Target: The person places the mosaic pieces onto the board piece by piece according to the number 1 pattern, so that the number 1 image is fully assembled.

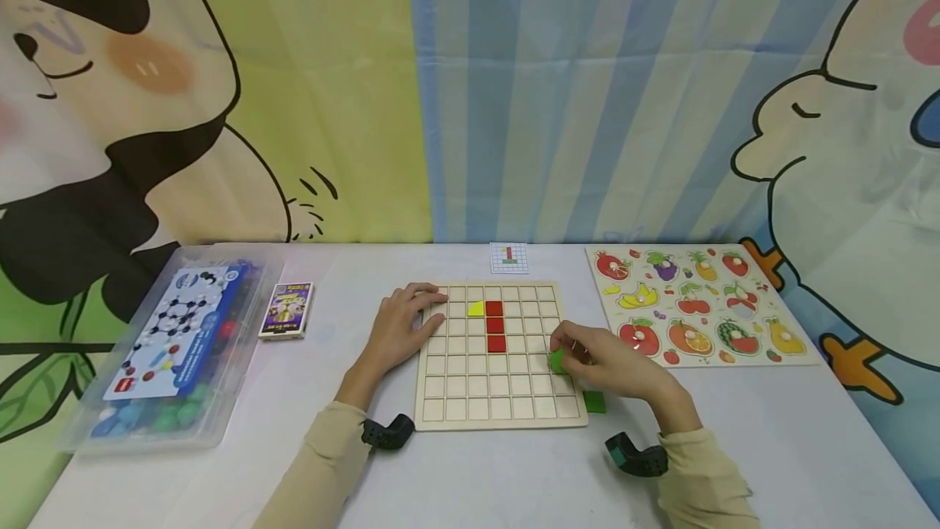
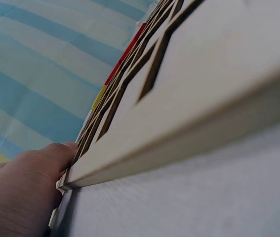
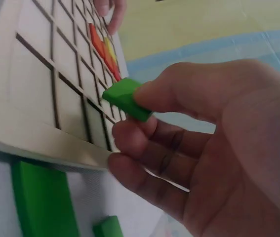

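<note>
My right hand (image 1: 605, 359) pinches a small green tile (image 3: 125, 98) between thumb and fingers, over the right side of a wooden grid board (image 1: 448, 420). In the right wrist view the tile is tilted above the squares. Three red tiles (image 1: 495, 325) stand in a column on the grid, and a yellow tile (image 1: 476, 308) sits left of the top one. My left hand (image 1: 400, 325) rests at the board's upper left edge, thumb and index finger spread, fingertips on the rim. Loose green pieces (image 3: 46, 200) lie on the table beside the board's lower right edge.
A small pattern card (image 1: 509, 258) lies behind the board. To the right is a fruit picture board (image 1: 705, 308). On the left are a card box (image 1: 286, 311) and a clear plastic case (image 1: 213, 423) of coloured parts. A patterned curtain (image 1: 514, 104) hangs behind the table.
</note>
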`<state>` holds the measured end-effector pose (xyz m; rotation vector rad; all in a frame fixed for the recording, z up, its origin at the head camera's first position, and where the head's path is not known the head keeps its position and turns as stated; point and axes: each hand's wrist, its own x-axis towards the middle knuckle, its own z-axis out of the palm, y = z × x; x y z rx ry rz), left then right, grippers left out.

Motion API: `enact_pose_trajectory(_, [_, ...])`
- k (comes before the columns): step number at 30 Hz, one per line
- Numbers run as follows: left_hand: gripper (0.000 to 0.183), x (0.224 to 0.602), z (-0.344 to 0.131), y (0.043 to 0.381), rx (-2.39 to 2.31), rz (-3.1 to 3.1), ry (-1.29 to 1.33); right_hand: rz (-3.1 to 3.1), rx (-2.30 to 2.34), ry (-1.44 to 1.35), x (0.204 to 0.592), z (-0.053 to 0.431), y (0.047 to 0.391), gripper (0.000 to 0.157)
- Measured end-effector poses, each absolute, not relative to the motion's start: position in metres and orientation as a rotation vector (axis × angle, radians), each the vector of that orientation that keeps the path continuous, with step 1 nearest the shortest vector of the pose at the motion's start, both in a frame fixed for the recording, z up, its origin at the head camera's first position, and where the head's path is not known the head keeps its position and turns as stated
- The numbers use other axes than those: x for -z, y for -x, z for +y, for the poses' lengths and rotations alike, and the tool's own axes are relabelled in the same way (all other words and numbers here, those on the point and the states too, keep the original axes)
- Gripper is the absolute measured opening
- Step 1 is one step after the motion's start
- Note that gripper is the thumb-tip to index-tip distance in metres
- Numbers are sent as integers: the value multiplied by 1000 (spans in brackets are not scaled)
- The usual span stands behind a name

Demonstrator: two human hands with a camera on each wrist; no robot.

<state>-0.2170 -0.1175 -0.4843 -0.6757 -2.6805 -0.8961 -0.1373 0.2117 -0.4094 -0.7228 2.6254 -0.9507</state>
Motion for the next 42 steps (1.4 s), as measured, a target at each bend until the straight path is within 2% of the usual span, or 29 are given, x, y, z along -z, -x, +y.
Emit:
enact_pose_trajectory(12, [29,484,-117,218,917,-2667,682,2716,1071,689,416,189,137,16])
enact_pose_trajectory(29, [29,484,-121,216,892,-2682,660,2727,1294,667,424,140,137,12])
enact_pose_trajectory(42, [29,487,-119,217,912,-2638,702,2854,1075,616,432,111,135,10])
